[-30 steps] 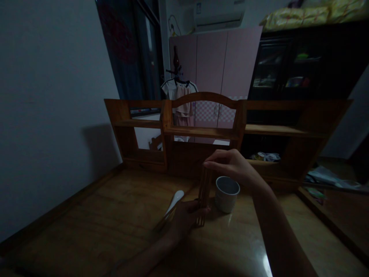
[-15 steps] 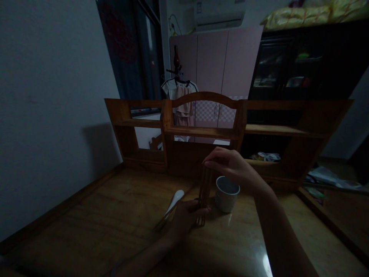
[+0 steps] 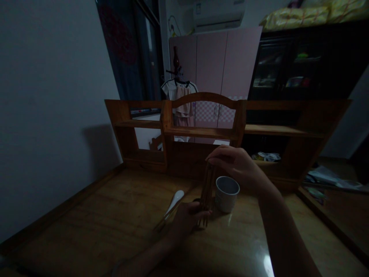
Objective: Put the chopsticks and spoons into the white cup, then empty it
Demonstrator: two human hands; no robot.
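Note:
A bundle of several wooden chopsticks (image 3: 207,186) stands nearly upright above the table. My left hand (image 3: 188,217) is closed around its lower part. At the top ends, my right hand (image 3: 235,163) pinches the bundle between thumb and fingers. Just right of the bundle stands a light grey cup (image 3: 226,196), with no contents visible inside. A white spoon (image 3: 176,198) lies on the table left of the chopsticks, and thin sticks beside it run partly behind my left hand.
The wooden tabletop (image 3: 115,207) meets a wall (image 3: 57,115) on the left. Along the back edge rises a wooden shelf rack (image 3: 201,132). Plastic bags (image 3: 331,179) lie beyond the table's right side. The room is dim.
The chopstick bundle and both hands have shifted slightly to the right. The tops now lean a little more to the right. The cup and spoon have stayed in place.

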